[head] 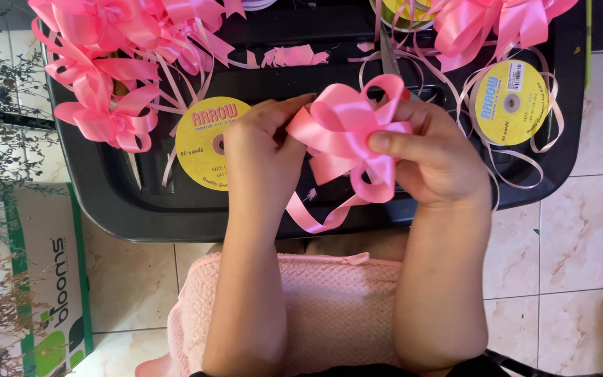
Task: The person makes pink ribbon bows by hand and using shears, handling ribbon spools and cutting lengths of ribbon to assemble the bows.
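Over a black table [176, 209] at centre frame, left hand [263, 143] and right hand [434, 157] pinch a pink ribbon bow [350, 132] between pressed fingers [392, 143], its loops seemingly light, springy and slippery, best gripped at the gathered middle.
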